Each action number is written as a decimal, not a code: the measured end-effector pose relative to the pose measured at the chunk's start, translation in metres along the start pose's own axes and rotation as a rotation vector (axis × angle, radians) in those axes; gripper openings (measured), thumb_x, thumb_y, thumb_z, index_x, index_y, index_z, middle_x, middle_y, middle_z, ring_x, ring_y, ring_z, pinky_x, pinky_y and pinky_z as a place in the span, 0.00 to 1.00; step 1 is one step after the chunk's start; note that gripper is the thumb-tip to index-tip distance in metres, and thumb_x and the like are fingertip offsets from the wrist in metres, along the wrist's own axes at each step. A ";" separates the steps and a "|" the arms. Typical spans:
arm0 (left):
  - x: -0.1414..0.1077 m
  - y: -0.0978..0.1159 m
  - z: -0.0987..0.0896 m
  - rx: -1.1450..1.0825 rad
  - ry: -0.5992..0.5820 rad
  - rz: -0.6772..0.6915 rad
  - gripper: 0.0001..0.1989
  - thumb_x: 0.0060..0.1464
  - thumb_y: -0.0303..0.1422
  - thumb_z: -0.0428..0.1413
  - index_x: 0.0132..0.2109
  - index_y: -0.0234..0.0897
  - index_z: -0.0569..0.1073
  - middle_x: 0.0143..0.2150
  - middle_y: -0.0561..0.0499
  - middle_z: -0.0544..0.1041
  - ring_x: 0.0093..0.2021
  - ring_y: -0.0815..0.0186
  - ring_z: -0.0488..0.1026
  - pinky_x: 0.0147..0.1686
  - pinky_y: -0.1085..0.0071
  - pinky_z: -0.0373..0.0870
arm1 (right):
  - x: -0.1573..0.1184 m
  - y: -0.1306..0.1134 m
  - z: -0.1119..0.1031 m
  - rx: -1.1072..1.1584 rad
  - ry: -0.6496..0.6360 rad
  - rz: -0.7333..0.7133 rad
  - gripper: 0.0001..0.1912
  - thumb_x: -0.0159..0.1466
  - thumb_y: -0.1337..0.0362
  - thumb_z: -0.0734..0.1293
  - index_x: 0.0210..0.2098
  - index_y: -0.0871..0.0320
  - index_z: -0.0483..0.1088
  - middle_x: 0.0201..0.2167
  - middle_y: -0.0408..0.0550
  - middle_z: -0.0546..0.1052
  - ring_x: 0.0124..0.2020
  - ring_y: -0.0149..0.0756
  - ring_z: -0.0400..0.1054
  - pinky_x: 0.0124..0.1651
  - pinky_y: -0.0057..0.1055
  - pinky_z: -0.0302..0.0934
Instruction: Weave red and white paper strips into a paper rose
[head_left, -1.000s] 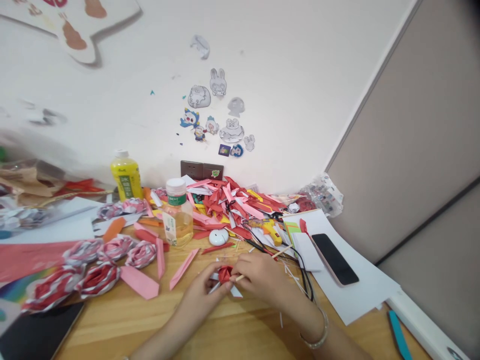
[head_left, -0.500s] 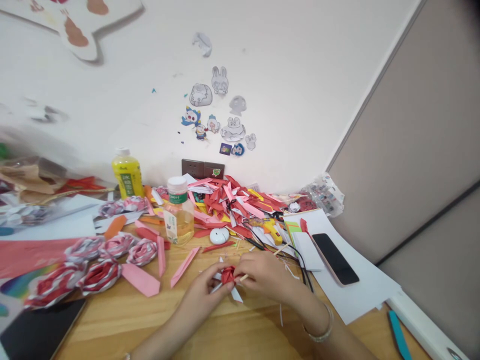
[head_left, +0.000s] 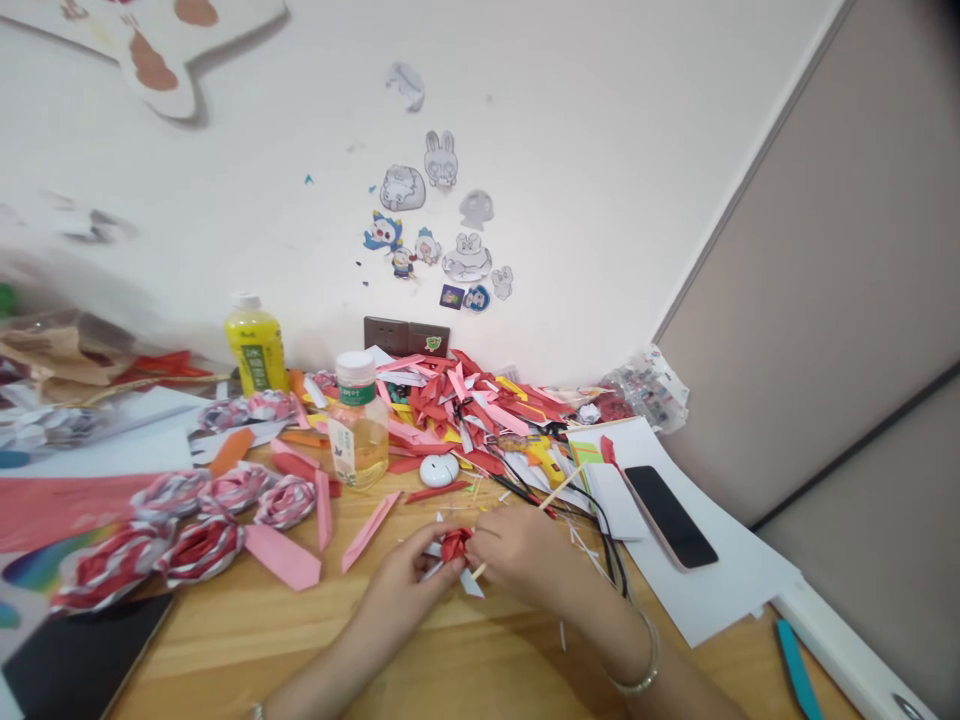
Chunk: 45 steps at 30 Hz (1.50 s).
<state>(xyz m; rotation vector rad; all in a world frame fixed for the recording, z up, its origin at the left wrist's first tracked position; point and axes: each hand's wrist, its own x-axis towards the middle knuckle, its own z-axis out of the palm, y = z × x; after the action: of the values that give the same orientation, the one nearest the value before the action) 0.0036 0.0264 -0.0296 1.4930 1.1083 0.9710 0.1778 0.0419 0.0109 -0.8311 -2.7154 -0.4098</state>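
Note:
Near the table's middle, my left hand [head_left: 412,573] is closed around a red and white paper flower [head_left: 455,545], whose white strips stick out below and to the left. My right hand [head_left: 504,545] touches the flower's right side and is closed on a thin wooden stick [head_left: 559,487]. One end of the stick rises behind the hand to the upper right, and the other shows below its fingers beside a white strip. The right fingertips are partly hidden by the hand itself.
Folded paper strips [head_left: 480,405] lie heaped by the wall, with a yellow glue gun [head_left: 544,458] and cables. Bottles [head_left: 256,345] and finished paper flowers [head_left: 201,548] are at left. A phone [head_left: 670,517] lies on white paper at right. A white round case [head_left: 439,469] is ahead.
The wooden stick has tilted, and more of its upper end shows behind my right hand. Both hands have shifted slightly; the left still holds the flower.

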 end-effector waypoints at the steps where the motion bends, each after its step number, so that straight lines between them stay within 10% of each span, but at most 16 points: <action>1: 0.000 0.000 0.000 0.002 0.003 -0.001 0.19 0.47 0.38 0.55 0.44 0.31 0.71 0.40 0.44 0.77 0.39 0.57 0.74 0.41 0.65 0.70 | -0.001 0.000 0.001 -0.027 -0.003 -0.009 0.06 0.61 0.68 0.62 0.27 0.58 0.66 0.26 0.45 0.72 0.26 0.33 0.64 0.28 0.28 0.53; 38: 0.001 0.004 -0.001 0.031 0.021 -0.012 0.17 0.46 0.38 0.55 0.42 0.34 0.72 0.37 0.47 0.78 0.38 0.58 0.74 0.38 0.67 0.71 | -0.003 0.005 0.006 -0.174 -0.100 -0.099 0.04 0.61 0.72 0.60 0.32 0.60 0.65 0.26 0.48 0.73 0.24 0.36 0.65 0.25 0.29 0.54; 45: 0.000 0.002 -0.001 0.014 0.028 -0.032 0.20 0.46 0.39 0.55 0.45 0.32 0.71 0.38 0.46 0.79 0.36 0.59 0.75 0.37 0.67 0.71 | 0.000 0.006 -0.009 0.155 -0.145 0.028 0.11 0.61 0.57 0.63 0.35 0.59 0.68 0.31 0.46 0.75 0.30 0.35 0.67 0.31 0.28 0.55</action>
<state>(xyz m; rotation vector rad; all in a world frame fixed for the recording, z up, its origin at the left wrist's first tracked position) 0.0035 0.0265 -0.0270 1.4726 1.1581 0.9659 0.1833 0.0437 0.0200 -0.8856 -2.8202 -0.1357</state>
